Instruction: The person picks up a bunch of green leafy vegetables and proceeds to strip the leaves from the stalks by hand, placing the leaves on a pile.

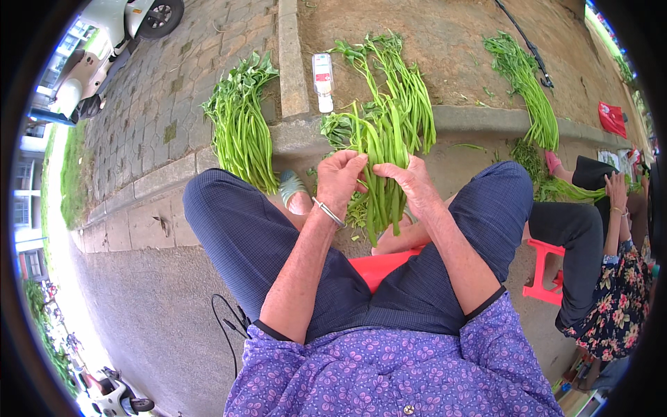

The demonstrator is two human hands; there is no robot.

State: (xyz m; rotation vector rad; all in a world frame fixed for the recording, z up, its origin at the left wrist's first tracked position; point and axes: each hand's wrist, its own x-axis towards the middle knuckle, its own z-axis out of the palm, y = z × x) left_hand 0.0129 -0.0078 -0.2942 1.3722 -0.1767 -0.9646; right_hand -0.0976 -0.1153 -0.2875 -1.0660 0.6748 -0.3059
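In front of my knees a small bunch of long green leafy-vegetable stems (pixel 383 148) hangs in my right hand (pixel 415 186), with the thumb laid across it. My left hand (pixel 340 176), with a bangle (pixel 329 212) at its wrist, pinches a stem at the bunch's left edge. The cut ends of the stems point down between my shins. Beyond the hands, a larger pile of leafy greens (pixel 411 94) lies over the kerb. Another thick pile (pixel 244 135) rests beyond my left knee. Scraps of trimmed leaves (pixel 357 212) lie on the ground below my hands.
A clear bottle with a white cap (pixel 323 82) lies by the kerb (pixel 469 120). More greens (pixel 529 94) and a black pole (pixel 534 52) are farther right. Beside me a person (pixel 599 250) handles stems near a red stool (pixel 544 273). A scooter (pixel 88 68) stands upper left.
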